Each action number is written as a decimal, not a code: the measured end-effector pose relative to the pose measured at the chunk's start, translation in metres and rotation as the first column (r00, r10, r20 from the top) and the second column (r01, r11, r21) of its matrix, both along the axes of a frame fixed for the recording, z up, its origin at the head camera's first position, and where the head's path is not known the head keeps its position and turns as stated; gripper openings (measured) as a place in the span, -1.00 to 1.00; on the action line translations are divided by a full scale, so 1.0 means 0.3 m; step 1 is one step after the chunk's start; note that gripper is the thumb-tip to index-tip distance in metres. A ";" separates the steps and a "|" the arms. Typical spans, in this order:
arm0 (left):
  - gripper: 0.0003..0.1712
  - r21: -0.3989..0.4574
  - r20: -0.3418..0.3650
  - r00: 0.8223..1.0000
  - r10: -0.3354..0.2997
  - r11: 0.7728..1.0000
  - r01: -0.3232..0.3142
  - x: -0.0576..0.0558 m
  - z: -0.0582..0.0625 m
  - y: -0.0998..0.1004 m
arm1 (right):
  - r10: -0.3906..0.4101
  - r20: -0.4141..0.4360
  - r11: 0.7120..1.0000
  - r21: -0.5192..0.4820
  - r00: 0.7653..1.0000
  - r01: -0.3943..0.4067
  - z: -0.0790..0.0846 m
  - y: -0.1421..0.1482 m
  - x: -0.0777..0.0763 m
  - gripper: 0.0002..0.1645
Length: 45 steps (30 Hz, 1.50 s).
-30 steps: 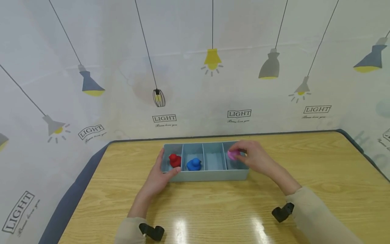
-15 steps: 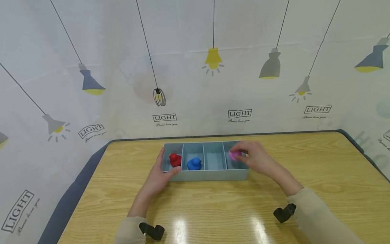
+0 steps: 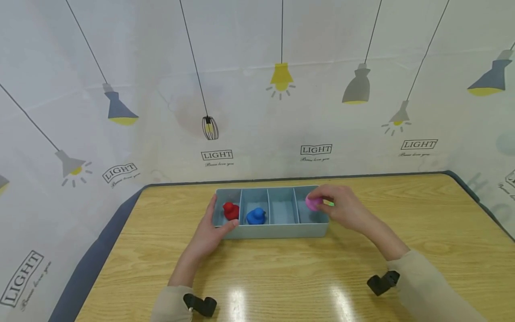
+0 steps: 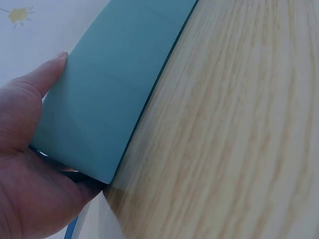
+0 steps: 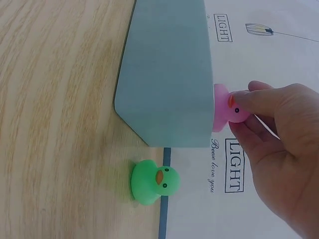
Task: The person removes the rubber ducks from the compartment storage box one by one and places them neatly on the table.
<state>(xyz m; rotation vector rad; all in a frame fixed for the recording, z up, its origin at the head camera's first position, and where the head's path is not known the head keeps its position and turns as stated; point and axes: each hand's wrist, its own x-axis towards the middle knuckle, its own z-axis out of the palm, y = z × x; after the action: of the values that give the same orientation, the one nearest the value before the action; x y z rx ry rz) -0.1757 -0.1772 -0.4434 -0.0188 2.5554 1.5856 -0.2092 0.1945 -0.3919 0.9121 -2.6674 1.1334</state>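
A blue-grey tray (image 3: 277, 231) with several compartments stands near the table's far edge. My left hand (image 3: 207, 236) grips its left end, thumb on the front wall, as the left wrist view shows too. My right hand (image 3: 343, 208) pinches a pink rubber duck (image 3: 312, 202) by the head above the rightmost compartment. In the right wrist view, the pink duck's base (image 5: 220, 107) shows just past the tray's rim. A red duck (image 3: 231, 211) sits in the leftmost compartment, a blue duck (image 3: 256, 216) in the one beside it. The compartment right of the blue duck holds nothing.
A green duck (image 5: 149, 183) stands on the table just beyond the tray's right end, mostly hidden by my right hand in the head view. Behind the wooden table (image 3: 277, 273) rises a white lamp-printed backdrop (image 3: 249, 98).
My right hand has moved slightly right and up with the pink duck, and a bit of the green duck now shows behind it. The left hand and tray stay put.
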 end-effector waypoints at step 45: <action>0.21 0.005 0.002 1.000 0.000 1.000 0.000 0.001 0.005 0.002 | -0.241 0.096 0.962 0.155 0.966 0.225 -0.095 0.279 0.007 -0.66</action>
<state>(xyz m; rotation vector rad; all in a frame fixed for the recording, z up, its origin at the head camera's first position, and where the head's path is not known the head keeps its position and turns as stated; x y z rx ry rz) -0.1753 -0.1767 -0.4418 -0.0202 2.5502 1.5913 -0.2071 0.2782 -0.4203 0.5435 -2.8846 0.9805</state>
